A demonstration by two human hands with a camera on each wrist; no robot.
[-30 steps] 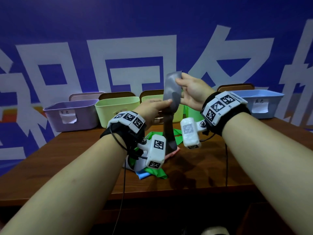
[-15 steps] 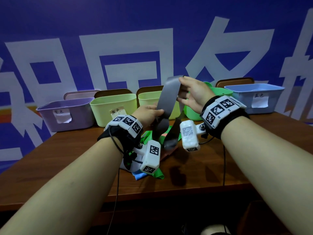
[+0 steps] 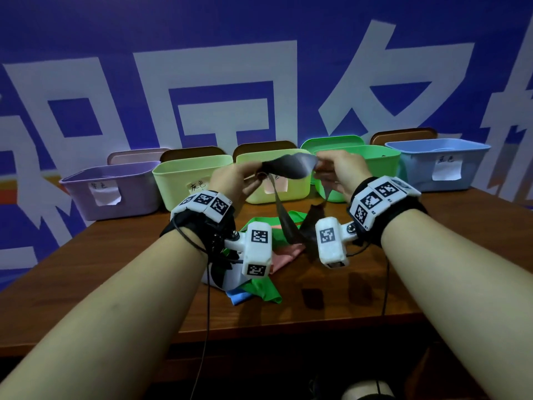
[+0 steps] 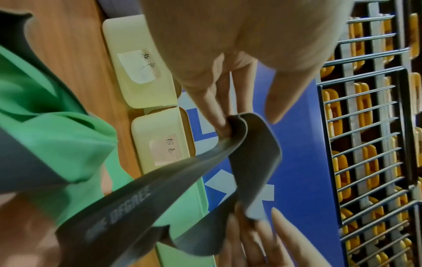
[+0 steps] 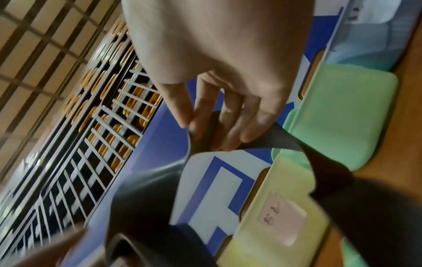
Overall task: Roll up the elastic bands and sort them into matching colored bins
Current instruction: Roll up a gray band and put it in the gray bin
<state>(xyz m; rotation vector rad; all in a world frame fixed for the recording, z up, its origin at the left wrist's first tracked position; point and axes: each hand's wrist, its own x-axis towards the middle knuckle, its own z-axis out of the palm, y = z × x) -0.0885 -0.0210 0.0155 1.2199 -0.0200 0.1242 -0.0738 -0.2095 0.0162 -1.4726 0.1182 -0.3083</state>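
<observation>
Hands (image 3: 235, 180) (image 3: 340, 171) each pinch the grey band (image 3: 288, 166); its dangling tails blur; bin labels illegible.

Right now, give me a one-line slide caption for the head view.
Both hands, left hand and right hand, pinch a grey elastic band above the table, before five bins.

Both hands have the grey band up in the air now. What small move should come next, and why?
Probably start turning one pinched end over to begin the roll. The left hand and right hand each pinch the grey band, which spans flat between them with its tails hanging toward the loose bands on the table. Nothing is rolled yet, so no bin comes first.
</observation>
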